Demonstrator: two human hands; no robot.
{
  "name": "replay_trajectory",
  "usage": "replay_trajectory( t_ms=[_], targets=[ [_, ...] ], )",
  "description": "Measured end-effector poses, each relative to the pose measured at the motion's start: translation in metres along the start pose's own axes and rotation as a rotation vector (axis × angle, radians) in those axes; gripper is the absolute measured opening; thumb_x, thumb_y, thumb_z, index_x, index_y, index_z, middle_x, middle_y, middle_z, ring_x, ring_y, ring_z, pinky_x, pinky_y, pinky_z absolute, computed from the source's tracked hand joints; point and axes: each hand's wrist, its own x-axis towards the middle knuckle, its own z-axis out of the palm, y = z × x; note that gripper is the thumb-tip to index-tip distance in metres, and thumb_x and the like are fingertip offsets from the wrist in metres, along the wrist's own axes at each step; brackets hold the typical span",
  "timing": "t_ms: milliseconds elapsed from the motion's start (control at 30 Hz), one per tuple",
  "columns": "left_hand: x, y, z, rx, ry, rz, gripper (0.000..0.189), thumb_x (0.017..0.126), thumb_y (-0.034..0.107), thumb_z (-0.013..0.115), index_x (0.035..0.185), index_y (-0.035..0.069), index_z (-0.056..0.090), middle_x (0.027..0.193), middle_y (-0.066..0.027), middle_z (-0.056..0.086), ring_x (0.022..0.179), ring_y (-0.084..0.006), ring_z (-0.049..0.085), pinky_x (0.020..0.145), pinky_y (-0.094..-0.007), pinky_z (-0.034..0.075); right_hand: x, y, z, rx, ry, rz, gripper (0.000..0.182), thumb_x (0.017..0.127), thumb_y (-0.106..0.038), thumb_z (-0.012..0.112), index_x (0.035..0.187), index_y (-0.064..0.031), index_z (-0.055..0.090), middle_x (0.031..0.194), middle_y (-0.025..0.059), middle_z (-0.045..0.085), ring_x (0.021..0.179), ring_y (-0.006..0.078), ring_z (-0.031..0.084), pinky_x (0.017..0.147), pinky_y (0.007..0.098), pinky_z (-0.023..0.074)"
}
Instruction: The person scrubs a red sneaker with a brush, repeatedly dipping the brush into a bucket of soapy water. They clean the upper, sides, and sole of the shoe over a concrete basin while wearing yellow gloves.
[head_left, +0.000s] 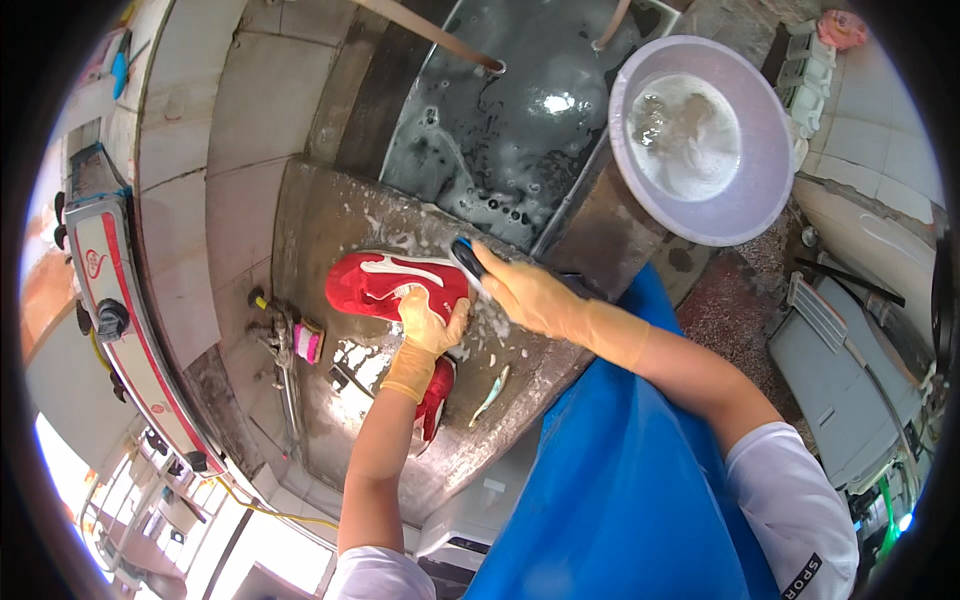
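Note:
My left hand (425, 324), in a yellow rubber glove, grips a red shoe (360, 281) with a white side stripe, lying on the wet slab (315, 217). In my gloved right hand (529, 296) is a scrubbing brush (468, 259) with a black and blue back, held against the heel end of the shoe. Suds lie around both. A second red shoe (433, 397) rests partly hidden under my left forearm. To its right lies a slim pale brush or stick (491, 395), whose kind I cannot tell.
Beyond the slab is a basin of dark soapy water (510, 127). A pale purple tub (765, 180) with sudsy water stands at its right. A metal tap (283, 352) and a pink-and-white brush (307, 341) sit at the left. My blue apron (622, 480) hangs against the slab's front edge.

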Motion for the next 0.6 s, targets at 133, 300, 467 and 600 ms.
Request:
replay_trajectory(
  t_ms=[133, 300, 467, 600],
  targets=[
    [0.0, -0.011, 0.002, 0.233, 0.007, 0.227, 0.03, 0.076, 0.016, 0.074, 0.103, 0.003, 0.069, 0.098, -0.0147, 0.07, 0.094, -0.0337, 0.067, 0.087, -0.039, 0.052, 0.058, -0.013, -0.01, -0.192, -0.082, -0.064, 0.041, 0.099, -0.02, 0.054, 0.138, -0.0061, 0.049, 0.099, 0.0271, 0.066, 0.089, 0.0422, 0.065, 0.073, 0.0479, 0.051],
    [0.001, -0.005, -0.004, 0.436, 0.002, 0.449, 0.033, 0.075, 0.02, 0.072, 0.105, 0.007, 0.071, 0.103, -0.0133, 0.07, 0.097, -0.0353, 0.066, 0.09, -0.0411, 0.052, -0.01, -0.014, -0.012, -0.081, -0.016, -0.073, 0.053, 0.102, -0.021, 0.052, 0.153, -0.0205, 0.036, 0.086, 0.0235, 0.061, 0.075, 0.0414, 0.061, 0.068, 0.049, 0.0477],
    [0.003, -0.018, 0.014, 0.125, 0.024, 0.254, 0.033, 0.073, 0.016, 0.069, 0.106, 0.014, 0.072, 0.104, -0.0075, 0.071, 0.1, -0.0298, 0.067, 0.087, -0.0397, 0.053, 0.098, -0.005, 0.0, -0.247, -0.118, -0.287, 0.05, 0.101, -0.021, 0.053, 0.15, -0.0181, 0.041, 0.086, 0.0226, 0.065, 0.076, 0.0434, 0.064, 0.068, 0.0501, 0.0518],
    [0.006, -0.026, 0.003, 0.177, 0.122, 0.627, 0.047, 0.071, 0.008, 0.07, 0.118, 0.003, 0.066, 0.118, -0.0134, 0.068, 0.113, -0.03, 0.062, 0.097, -0.0362, 0.049, 0.017, 0.002, -0.028, -0.223, -0.192, -0.084, 0.053, 0.102, -0.022, 0.052, 0.153, -0.0196, 0.038, 0.092, 0.0259, 0.065, 0.085, 0.0445, 0.065, 0.075, 0.0515, 0.0511]
  ],
)
